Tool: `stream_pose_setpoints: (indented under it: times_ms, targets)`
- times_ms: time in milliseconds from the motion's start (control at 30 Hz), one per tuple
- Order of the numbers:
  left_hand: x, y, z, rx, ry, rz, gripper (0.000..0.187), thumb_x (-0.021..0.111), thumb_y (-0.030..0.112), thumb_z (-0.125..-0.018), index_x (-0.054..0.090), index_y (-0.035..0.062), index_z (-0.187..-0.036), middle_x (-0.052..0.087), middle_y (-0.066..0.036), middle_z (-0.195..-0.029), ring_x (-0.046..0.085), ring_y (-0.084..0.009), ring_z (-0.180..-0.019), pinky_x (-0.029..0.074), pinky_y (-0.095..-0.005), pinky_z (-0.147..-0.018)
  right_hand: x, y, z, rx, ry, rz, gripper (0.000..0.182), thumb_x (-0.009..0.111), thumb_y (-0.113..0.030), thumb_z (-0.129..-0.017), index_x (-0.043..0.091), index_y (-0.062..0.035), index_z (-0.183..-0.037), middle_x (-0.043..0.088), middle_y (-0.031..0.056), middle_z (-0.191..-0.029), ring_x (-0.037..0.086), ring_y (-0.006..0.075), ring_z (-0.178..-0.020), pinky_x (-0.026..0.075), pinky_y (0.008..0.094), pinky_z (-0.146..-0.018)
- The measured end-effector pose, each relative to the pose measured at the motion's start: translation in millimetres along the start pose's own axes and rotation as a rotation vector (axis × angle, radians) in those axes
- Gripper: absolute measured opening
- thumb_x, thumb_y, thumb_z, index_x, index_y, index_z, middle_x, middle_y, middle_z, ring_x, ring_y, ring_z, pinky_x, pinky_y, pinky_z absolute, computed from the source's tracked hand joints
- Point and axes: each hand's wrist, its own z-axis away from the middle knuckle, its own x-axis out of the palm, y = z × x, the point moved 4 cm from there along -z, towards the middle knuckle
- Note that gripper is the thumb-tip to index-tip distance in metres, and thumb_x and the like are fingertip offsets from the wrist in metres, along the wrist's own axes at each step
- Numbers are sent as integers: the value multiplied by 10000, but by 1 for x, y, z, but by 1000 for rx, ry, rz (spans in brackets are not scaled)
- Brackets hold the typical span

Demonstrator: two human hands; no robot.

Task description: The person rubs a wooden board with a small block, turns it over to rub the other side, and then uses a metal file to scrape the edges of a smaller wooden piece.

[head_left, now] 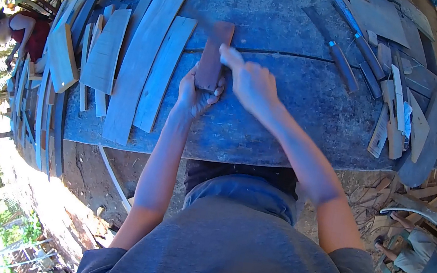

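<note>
A reddish-brown wooden block [214, 57] stands out over the blue worktable [269, 110], its lower end in my left hand [198, 91], whose fingers wrap round it. My right hand [250, 83] is closed beside the block's right edge. A blurred dark shape, perhaps a blade, reaches up and left across the block's top from near my right hand; what my right fingers hold is too smeared to name. Long pale boards [153, 50] lie to the left of my hands.
Knives with brown handles [343, 68] lie on the table's right part, beside thin wood pieces and a comb-like piece [378, 138]. More wood is stacked at the left. A person in red [30, 35] is at far left; another person [422, 251] is at lower right.
</note>
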Motion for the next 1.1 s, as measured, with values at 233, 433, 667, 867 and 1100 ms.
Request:
stream_pose_setpoints:
  times_ms: [233,433,667,867,1100]
  targets:
    - [6,1,1,8,23,47,500,249,433,-1075,482,3,-1178,600,-168,-822,589,-237,-593,456,-291,-401,3,49,-49,35,182,-223,346,443,-216,-1031,593,-115,-1326,704,241,-973,692,420,-873,541,497,-737]
    - [28,-10,4,92,26,-137,498,445,399,-1045,375,64,-1406,584,-152,-1169,621,-255,-1037,546,-375,-814,-3,49,-1,219,180,-790,396,598,-347,-984,645,-16,-1197,701,93,-847,649,173,-726,476,323,-632]
    - [64,-6,15,422,38,-311,557,454,294,-1060,211,182,-1549,426,-57,-1450,385,-224,-1365,281,-442,-1140,9,16,26,469,-84,-1588,347,702,-318,-934,665,-83,-1187,611,-21,-868,469,27,-586,365,232,-500]
    - [61,5,41,389,-92,-395,719,505,528,-993,250,133,-1538,419,-121,-1449,427,-295,-1346,301,-512,-1132,-11,32,13,352,-118,-1787,293,705,-243,-934,662,-82,-1175,580,-36,-829,373,-2,-485,249,179,-395]
    - [40,19,65,-177,-683,596,1198,510,842,-773,104,37,-1561,76,-344,-1568,397,-640,-1255,499,-693,-864,-50,49,-26,48,-327,-1360,317,749,-289,-892,715,-77,-1125,676,0,-945,585,46,-755,453,198,-596]
